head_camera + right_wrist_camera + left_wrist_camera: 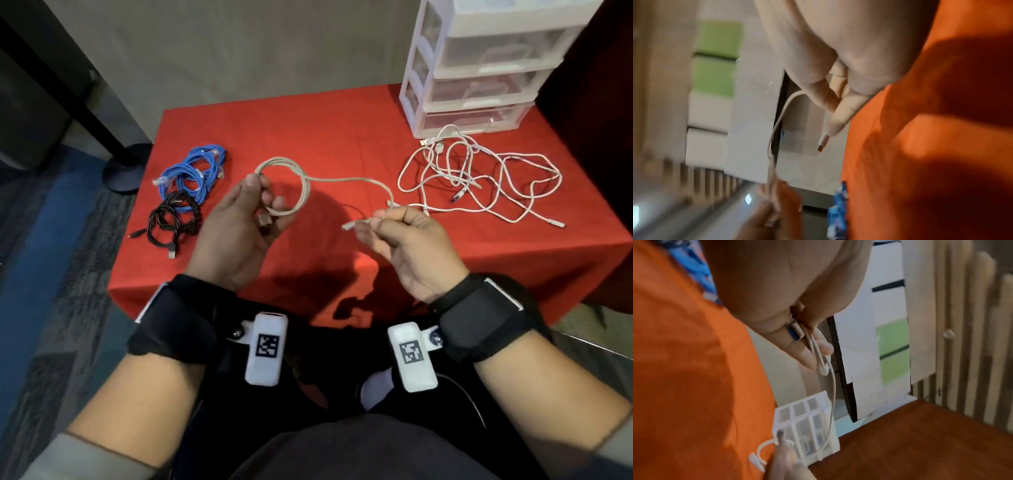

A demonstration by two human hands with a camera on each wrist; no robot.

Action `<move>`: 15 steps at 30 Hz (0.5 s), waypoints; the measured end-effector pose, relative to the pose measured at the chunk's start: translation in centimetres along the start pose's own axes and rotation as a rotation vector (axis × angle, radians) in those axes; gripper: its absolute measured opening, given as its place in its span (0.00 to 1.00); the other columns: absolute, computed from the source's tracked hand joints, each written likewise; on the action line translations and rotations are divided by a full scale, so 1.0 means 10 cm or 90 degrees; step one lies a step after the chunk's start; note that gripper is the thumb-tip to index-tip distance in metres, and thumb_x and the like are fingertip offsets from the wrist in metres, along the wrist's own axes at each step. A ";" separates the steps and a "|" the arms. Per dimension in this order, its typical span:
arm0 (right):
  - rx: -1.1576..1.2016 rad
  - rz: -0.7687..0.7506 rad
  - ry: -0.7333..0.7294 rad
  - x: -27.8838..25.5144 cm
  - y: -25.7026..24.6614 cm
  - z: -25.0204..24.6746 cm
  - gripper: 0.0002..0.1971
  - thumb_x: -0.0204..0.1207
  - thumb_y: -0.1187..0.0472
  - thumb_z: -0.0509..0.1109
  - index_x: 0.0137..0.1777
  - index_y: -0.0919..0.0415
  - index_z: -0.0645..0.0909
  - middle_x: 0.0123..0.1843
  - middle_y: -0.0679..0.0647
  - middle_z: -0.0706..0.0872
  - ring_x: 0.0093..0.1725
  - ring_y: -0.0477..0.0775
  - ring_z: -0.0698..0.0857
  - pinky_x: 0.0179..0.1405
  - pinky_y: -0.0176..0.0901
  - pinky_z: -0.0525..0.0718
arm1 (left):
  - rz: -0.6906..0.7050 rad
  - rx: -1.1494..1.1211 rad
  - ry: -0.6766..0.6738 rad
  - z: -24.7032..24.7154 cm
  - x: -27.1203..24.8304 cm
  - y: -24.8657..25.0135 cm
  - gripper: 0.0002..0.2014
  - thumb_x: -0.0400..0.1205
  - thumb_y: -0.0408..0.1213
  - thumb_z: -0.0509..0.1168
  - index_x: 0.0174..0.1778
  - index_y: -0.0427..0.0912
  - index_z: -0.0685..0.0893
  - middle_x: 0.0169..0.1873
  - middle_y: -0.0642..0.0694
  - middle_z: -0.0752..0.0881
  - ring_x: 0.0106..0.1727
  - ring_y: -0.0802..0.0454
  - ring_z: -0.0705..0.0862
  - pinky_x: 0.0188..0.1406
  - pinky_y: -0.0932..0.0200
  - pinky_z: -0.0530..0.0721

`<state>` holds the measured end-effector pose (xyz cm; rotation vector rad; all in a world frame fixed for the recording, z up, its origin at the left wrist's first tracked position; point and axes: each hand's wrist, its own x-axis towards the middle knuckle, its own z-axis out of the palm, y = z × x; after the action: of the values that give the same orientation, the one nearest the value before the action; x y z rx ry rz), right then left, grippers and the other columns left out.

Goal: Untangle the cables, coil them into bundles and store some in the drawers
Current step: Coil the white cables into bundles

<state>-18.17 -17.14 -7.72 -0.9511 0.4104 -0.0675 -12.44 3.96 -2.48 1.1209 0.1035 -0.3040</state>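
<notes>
Gripping beige cable: left hand its coil, right hand its end.

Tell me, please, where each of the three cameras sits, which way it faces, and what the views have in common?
Head: worn on the head, looking down at the red table; both forearms, left hand and right hand show.
Left wrist: looks along the left hand toward the drawer unit.
Right wrist: looks along the right hand, blurred.
Shared: all show the white cable held between the hands.
</notes>
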 end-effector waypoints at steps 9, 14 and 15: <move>0.166 0.042 -0.037 0.03 0.03 0.46 0.07 0.81 0.78 0.66 0.53 0.69 0.81 0.44 0.62 0.92 0.43 0.53 0.93 0.45 0.40 0.91 | -0.040 -0.034 0.029 0.30 -0.06 -0.25 0.12 0.92 0.41 0.57 0.47 0.44 0.82 0.36 0.48 0.85 0.34 0.59 0.87 0.40 0.58 0.91; -0.016 0.088 -0.067 -0.07 0.18 0.50 0.10 0.77 0.69 0.73 0.50 0.53 0.88 0.52 0.54 0.91 0.48 0.48 0.87 0.47 0.46 0.76 | 0.039 0.054 0.053 0.41 -0.12 -0.39 0.12 0.92 0.43 0.57 0.49 0.45 0.83 0.37 0.50 0.87 0.37 0.58 0.86 0.43 0.60 0.87; -0.045 0.084 -0.068 -0.08 0.19 0.51 0.10 0.78 0.68 0.73 0.53 0.53 0.89 0.54 0.53 0.92 0.49 0.46 0.87 0.47 0.45 0.75 | 0.058 0.063 0.057 0.42 -0.12 -0.41 0.12 0.93 0.43 0.57 0.49 0.45 0.83 0.37 0.51 0.86 0.36 0.59 0.84 0.43 0.60 0.85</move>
<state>-17.31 -11.88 -6.43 -0.9898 0.3768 0.1175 -15.06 -1.22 -3.97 1.2338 0.1171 -0.1800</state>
